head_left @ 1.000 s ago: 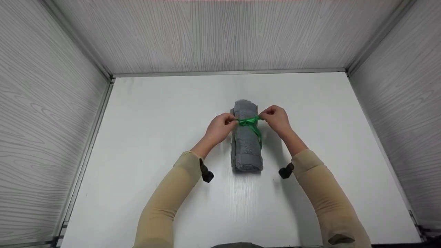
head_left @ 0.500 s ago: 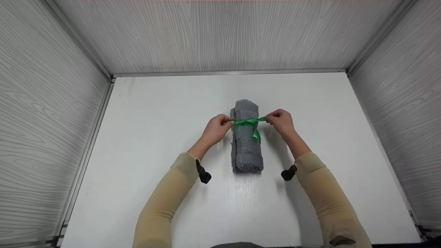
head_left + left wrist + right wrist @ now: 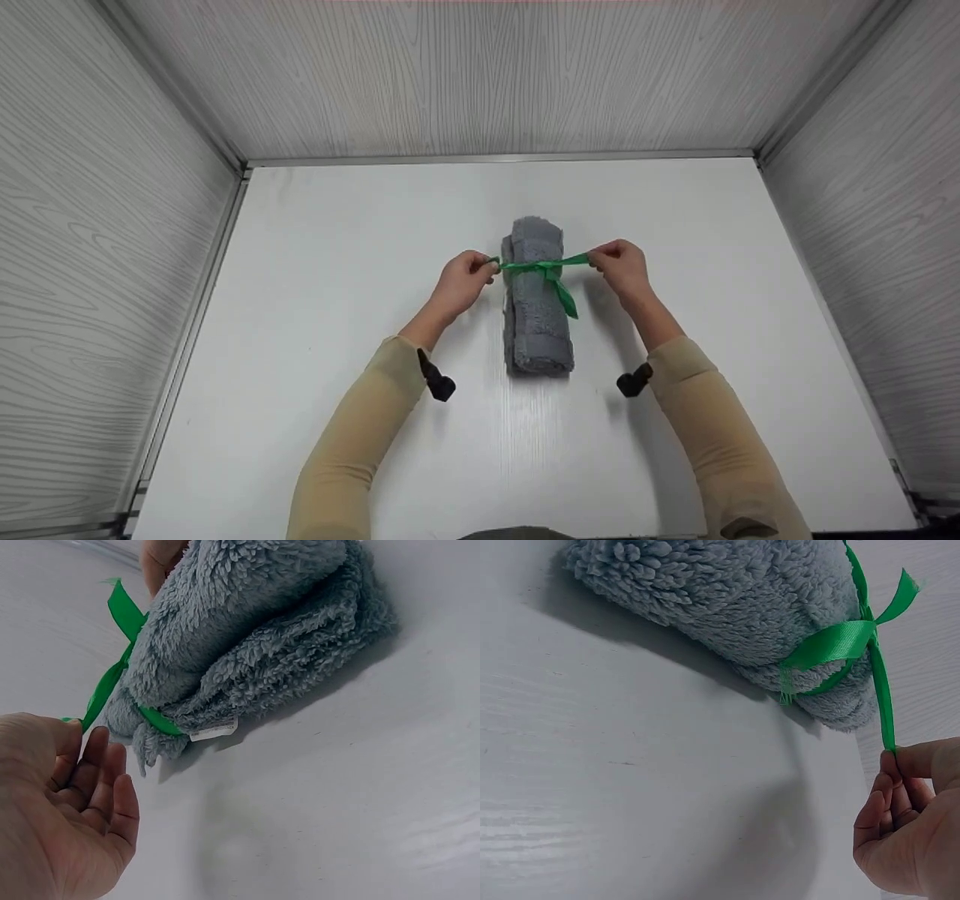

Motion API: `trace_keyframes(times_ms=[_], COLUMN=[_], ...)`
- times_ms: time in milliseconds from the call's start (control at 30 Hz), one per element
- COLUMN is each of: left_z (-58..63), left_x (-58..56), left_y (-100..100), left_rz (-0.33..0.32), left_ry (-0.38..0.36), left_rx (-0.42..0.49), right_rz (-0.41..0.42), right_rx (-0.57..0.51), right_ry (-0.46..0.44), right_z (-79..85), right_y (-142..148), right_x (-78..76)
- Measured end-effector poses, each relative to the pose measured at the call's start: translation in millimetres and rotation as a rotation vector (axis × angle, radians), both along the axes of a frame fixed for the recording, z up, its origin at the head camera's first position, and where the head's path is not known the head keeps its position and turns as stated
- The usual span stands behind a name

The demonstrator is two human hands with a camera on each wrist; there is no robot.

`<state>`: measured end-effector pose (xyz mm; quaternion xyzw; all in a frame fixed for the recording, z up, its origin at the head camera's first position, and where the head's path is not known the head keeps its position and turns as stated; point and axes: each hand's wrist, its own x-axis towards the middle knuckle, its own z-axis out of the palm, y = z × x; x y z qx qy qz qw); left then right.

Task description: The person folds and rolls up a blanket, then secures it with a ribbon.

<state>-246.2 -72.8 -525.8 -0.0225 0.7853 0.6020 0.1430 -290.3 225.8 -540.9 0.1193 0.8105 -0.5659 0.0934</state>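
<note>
A rolled grey fluffy towel [image 3: 538,322] lies lengthwise on the white table, with a green ribbon [image 3: 566,296] tied around its upper part. To the left of the roll, my left hand [image 3: 459,283] pinches one part of the ribbon between thumb and forefinger. My right hand [image 3: 622,268] pinches another part on the right side, and the ribbon stretches taut between the two. In the right wrist view, the ribbon's knot [image 3: 871,626] sits on top of the roll, with a frayed loose end hanging down the side. A small white label [image 3: 214,729] shows under the towel's edge.
The white tabletop [image 3: 337,240] spreads around the towel. Grey wood-grain panels [image 3: 480,82] enclose it at the back, left and right. A black wrist camera [image 3: 441,386] hangs below each sleeve cuff.
Both hands have moved outward, away from the towel, drawing the ribbon out to either side. Its loose end now hangs lower right over the roll. The towel has stayed in place.
</note>
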Motion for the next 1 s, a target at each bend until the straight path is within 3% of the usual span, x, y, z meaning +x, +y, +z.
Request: trace_keyframes(times_ms=[233, 600, 1000], left_z=[-3.8, -4.2, -6.5], left_x=[0.7, 3.2, 3.8], left_y=[-1.2, -4.8, -7.3], left_rz=[0.033, 0.049, 0.060], left_ry=[-0.041, -0.062, -0.058], left_rx=[0.083, 0.099, 0.090], right_rz=[-0.016, -0.091, -0.135], right_rx=[-0.001, -0.146, -0.106], right_ry=[-0.001, -0.016, -0.037], right_z=[-5.4, -10.2, -15.2], right_y=[1.2, 4.6, 7.2], right_x=[1.4, 4.4, 3.9])
